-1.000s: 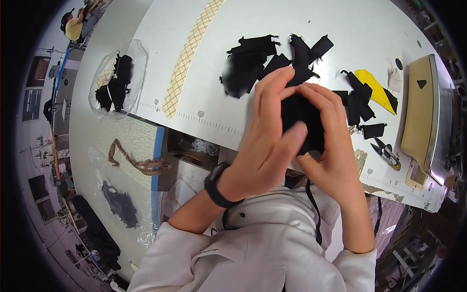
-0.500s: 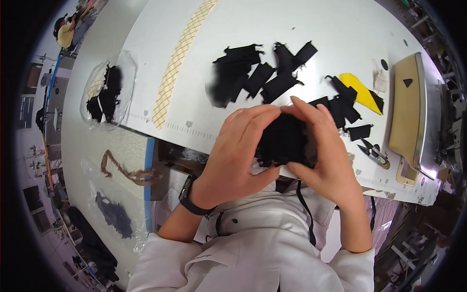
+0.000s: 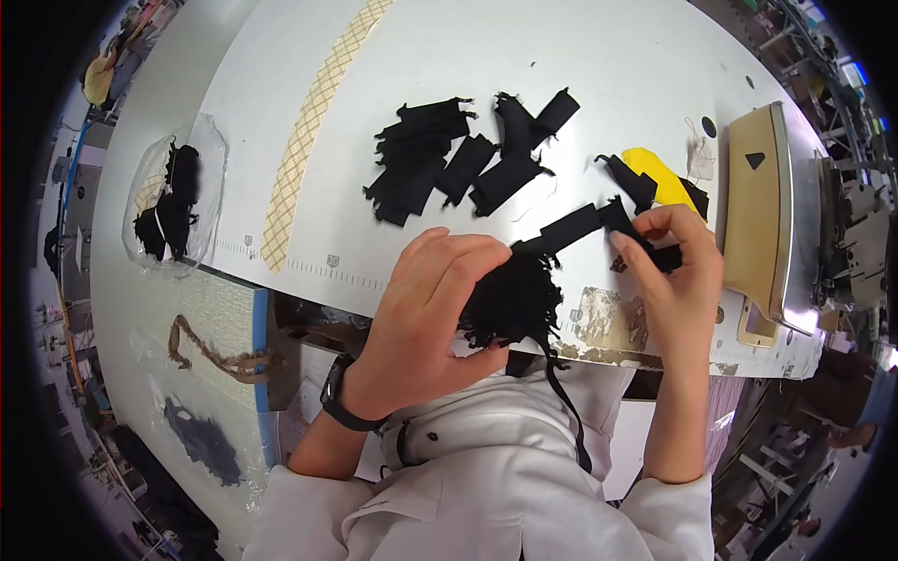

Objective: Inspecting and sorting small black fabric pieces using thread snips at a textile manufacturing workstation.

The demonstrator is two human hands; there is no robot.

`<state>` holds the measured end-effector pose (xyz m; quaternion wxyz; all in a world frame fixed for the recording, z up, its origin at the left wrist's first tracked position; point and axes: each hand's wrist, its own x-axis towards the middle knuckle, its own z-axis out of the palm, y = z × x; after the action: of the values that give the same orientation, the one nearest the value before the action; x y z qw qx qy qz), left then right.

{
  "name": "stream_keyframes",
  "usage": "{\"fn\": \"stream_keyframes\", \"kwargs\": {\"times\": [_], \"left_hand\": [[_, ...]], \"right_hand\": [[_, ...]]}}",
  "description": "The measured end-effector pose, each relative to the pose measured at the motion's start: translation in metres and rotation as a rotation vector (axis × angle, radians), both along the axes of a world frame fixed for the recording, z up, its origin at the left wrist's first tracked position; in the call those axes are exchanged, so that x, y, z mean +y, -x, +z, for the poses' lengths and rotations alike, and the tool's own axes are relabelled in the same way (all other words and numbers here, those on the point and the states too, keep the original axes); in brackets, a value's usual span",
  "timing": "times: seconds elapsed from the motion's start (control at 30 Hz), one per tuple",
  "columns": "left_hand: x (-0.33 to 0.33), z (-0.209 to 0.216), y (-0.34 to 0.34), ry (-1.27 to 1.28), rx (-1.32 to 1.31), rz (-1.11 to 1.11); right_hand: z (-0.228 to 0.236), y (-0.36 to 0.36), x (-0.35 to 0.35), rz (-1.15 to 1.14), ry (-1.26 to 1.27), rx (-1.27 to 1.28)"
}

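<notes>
A thick stack of black fabric pieces [image 3: 513, 297] with frayed edges is held in my left hand [image 3: 421, 323], thumb below and fingers above, at the table's near edge. My right hand [image 3: 687, 280] reaches to the right and has thumb and fingers closed on a small black fabric piece [image 3: 619, 220]. Another black strip [image 3: 571, 227] lies between that piece and the stack. Farther off, several loose black pieces [image 3: 412, 178] lie overlapping on the white table [image 3: 468, 47]. Beyond my right hand is a yellow piece [image 3: 657, 176] with a black fabric piece [image 3: 631, 182] beside it.
A checked tape strip [image 3: 301, 159] crosses the table on the left. Farther left sits a clear plastic bag [image 3: 210, 201] with black pieces inside. At the right stands a tan and metal machine body [image 3: 756, 206]. The near edge has worn, peeling patches [image 3: 608, 323].
My right hand has let go of the stack and moved right to a loose black piece. My left hand keeps the stack. The whole view has shifted slightly.
</notes>
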<state>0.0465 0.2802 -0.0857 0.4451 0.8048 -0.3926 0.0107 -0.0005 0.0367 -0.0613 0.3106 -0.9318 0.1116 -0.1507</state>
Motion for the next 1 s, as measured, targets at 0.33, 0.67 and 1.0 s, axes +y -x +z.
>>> {"fn": "stream_keyframes", "kwargs": {"times": [0.33, 0.67, 1.0], "left_hand": [[0.001, 0.003, 0.001, -0.049, 0.008, -0.009], [0.003, 0.004, -0.001, -0.065, 0.020, -0.047], [0.002, 0.005, 0.000, -0.078, 0.010, -0.084]], "right_hand": [[0.011, -0.013, 0.019, 0.396, 0.302, -0.055], [0.021, -0.025, 0.014, 0.250, -0.312, 0.052], [0.016, -0.042, 0.015, 0.589, 0.066, -0.060]]}}
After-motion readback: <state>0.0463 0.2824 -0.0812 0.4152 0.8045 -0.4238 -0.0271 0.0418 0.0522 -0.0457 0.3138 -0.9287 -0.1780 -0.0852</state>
